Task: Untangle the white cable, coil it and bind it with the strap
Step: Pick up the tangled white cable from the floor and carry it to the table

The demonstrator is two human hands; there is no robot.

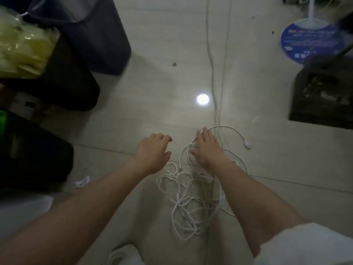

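white cable [183, 203] lies tangled on floor, lower centre. left hand [152, 150] loosely curled, empty. right hand [207, 148] flat among loops. uncoiled, unbound; strap unidentified.

A white cable [183, 190] is lying on a pale grey tiled floor [152, 88]; a blue round fan base [309, 43] is showing lettering; a yellow bag [23, 46] is sitting on black bins [63, 87].

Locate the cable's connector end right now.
Head view, right of centre: the connector end lies on the floor tiles, just right of the right hand, apart from it.
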